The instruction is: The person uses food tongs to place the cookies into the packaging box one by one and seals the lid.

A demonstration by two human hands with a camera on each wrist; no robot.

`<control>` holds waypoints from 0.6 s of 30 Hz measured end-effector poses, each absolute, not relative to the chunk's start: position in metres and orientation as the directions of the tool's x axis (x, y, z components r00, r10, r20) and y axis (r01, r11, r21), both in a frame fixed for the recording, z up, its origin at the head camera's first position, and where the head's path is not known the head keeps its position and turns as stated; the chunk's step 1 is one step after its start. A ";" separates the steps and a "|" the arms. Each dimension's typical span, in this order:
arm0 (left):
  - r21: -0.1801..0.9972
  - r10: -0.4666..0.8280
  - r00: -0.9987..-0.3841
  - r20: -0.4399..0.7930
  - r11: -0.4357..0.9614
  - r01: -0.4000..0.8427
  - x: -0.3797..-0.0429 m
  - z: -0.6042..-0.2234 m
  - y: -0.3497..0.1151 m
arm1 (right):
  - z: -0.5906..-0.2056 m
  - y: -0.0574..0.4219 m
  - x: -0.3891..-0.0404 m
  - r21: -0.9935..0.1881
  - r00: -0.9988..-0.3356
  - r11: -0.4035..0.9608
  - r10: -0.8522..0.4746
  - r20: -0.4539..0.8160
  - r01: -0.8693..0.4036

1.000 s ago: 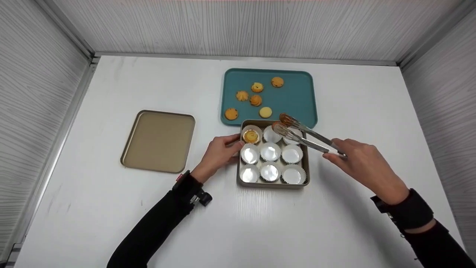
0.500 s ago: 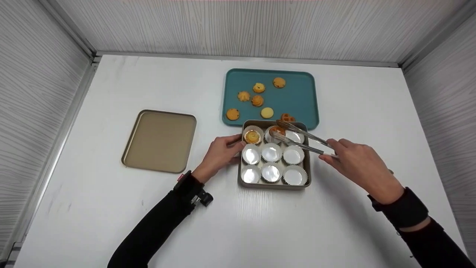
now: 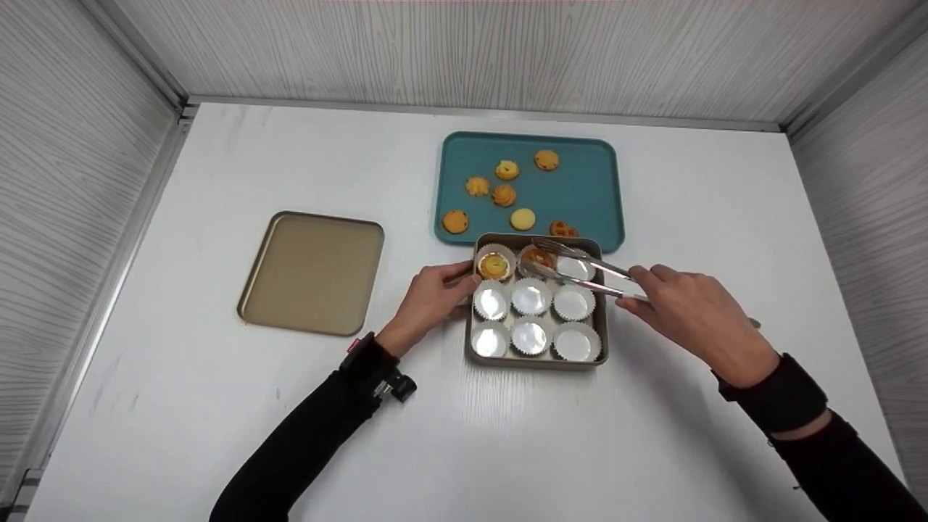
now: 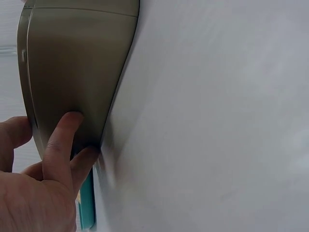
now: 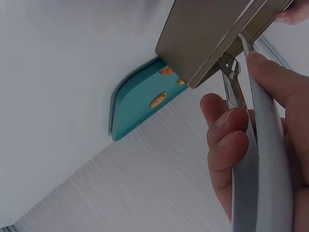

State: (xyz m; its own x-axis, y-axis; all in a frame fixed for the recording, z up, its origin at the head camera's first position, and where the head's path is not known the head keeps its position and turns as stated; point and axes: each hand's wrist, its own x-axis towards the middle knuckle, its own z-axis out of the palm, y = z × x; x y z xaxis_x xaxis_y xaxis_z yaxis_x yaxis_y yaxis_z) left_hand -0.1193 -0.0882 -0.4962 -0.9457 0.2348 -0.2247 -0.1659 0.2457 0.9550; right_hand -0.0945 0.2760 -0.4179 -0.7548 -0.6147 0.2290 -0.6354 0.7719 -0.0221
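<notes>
My left hand [image 3: 435, 297] steadies a square metal tin [image 3: 536, 365] at its left side, thumb at the rim and fingers against the outer wall [image 4: 72, 67]. The tin holds rows of silvery paper baking cups [image 3: 531, 297]. In its back left cup sits a round yellow-centred cookie [image 3: 494, 267]. A reddish-brown cookie [image 3: 539, 256] lies in the back middle cup, between the tips of metal tongs [image 3: 602, 288]. My right hand [image 3: 696, 312] grips these tongs by their handles, thumb on one arm and curled fingers on the other [image 5: 229, 145].
Behind the tin is a teal tray [image 3: 580, 181] with several cookies, among them a pretzel-shaped one [image 3: 563, 229] near its front edge. A bare gold-brown square pan [image 3: 312, 272] lies to the left. Grey wood-grain panels [image 3: 464, 58] border the white table.
The tongs have moved left and down with the reddish-brown cookie, into the back middle cup. The pretzel-shaped cookie on the tray has come into sight. My left hand stays at the tin.
</notes>
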 end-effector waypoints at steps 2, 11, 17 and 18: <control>0.949 0.229 -0.948 -0.220 0.275 -0.154 -0.119 -0.496 -0.088 | -0.419 0.275 -0.096 -0.025 -0.747 0.765 -0.620 0.241 -0.644; 0.944 0.224 -0.947 -0.230 0.289 -0.161 -0.119 -0.494 -0.088 | -0.417 0.274 -0.100 -0.062 -0.762 0.769 -0.613 0.209 -0.636; 0.941 0.216 -0.952 -0.215 0.309 -0.142 -0.119 -0.494 -0.089 | -0.421 0.273 -0.102 -0.064 -0.760 0.769 -0.611 0.221 -0.636; 0.941 0.217 -0.952 -0.214 0.308 -0.141 -0.119 -0.495 -0.089 | -0.423 0.273 -0.102 -0.061 -0.758 0.768 -0.612 0.224 -0.638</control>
